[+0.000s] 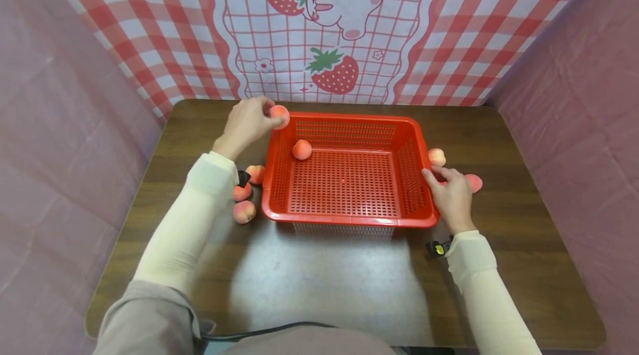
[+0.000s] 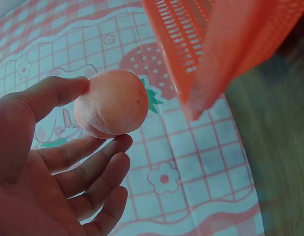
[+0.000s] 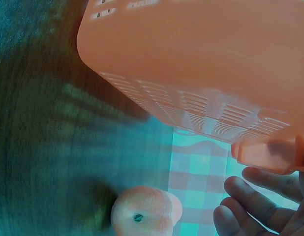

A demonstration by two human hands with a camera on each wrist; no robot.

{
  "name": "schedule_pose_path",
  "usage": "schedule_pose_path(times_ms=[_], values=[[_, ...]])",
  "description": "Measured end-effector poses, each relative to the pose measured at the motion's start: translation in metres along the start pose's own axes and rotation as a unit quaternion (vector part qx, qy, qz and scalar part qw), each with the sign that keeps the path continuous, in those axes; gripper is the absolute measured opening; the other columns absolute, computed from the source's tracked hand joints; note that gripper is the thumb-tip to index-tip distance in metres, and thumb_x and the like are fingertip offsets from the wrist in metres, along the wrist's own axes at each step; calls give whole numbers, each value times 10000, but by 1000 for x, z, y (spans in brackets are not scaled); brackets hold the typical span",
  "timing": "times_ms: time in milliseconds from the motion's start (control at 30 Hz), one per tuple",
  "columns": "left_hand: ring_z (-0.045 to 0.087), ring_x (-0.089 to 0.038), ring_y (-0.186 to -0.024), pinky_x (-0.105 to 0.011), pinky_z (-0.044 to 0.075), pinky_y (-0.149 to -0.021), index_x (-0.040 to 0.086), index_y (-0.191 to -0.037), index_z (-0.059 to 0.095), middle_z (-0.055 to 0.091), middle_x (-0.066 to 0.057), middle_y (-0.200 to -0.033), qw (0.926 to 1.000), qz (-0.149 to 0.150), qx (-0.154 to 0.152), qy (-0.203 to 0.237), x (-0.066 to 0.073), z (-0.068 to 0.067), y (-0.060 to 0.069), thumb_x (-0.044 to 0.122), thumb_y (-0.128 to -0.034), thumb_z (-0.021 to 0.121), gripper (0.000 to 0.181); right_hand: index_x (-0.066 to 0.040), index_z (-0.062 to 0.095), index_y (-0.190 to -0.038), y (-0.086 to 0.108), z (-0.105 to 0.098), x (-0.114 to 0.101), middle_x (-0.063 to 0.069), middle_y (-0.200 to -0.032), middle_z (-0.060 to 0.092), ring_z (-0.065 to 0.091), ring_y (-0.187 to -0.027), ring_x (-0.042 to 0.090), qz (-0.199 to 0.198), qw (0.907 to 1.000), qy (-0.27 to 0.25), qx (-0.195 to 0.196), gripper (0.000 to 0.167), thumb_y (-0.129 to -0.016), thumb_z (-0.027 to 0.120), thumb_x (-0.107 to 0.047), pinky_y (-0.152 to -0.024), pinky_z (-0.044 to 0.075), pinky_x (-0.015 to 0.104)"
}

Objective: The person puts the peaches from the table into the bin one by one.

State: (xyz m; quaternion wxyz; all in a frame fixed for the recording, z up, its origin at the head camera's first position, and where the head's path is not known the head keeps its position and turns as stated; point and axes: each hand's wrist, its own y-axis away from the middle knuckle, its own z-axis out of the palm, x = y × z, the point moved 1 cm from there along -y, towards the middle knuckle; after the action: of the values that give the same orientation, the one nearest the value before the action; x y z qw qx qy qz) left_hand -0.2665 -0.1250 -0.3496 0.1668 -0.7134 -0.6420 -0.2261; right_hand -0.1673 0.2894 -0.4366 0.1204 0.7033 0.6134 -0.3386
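Note:
Over the far left corner of the red plastic basket [image 1: 349, 222], my left hand [image 1: 248, 123] pinches a peach [image 2: 115, 103] between thumb and fingertips. The other left fingers are loosely bent below the fruit. One peach [image 1: 302, 150] lies inside the basket near its far left corner. At the basket's right rim, my right hand [image 1: 451, 197] holds the edge, thumb over the rim and fingers outside, below it. In the right wrist view the thumb is hidden and the fingers [image 3: 258, 199] are slightly bent. A peach [image 3: 142, 211] lies beneath them on the table.
Three peaches, one of them this nearest one [image 1: 244, 212], sit left of the basket beside my left forearm. To its right are a pale peach [image 1: 436, 157] and a pinker one [image 1: 473, 183]. Checked cloth [image 1: 199, 61] hangs behind the wooden table [image 1: 499, 288].

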Motion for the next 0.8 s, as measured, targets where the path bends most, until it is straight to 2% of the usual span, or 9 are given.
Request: schedule_pose_path(times_ms=[333, 800], values=[[605, -271, -992, -431, 487, -892, 70, -1278, 593, 675, -107, -1116, 9999, 129, -25, -50, 18, 7, -7, 407, -891, 671, 519, 42, 693, -1141, 0, 1, -1, 269, -968, 671, 600, -849, 377, 58, 10000, -20, -45, 362, -929, 659, -250, -746, 437, 391], [601, -242, -905, -400, 497, -820, 82, -1256, 599, 679, -85, -1058, 9996, 251, -97, 31, 35, 20, -11, 420, -894, 669, 500, 35, 688, -1157, 0, 1, 1, 261, -963, 669, 596, -848, 366, 116, 9999, -13, -70, 372, -938, 643, -264, -737, 426, 363]])
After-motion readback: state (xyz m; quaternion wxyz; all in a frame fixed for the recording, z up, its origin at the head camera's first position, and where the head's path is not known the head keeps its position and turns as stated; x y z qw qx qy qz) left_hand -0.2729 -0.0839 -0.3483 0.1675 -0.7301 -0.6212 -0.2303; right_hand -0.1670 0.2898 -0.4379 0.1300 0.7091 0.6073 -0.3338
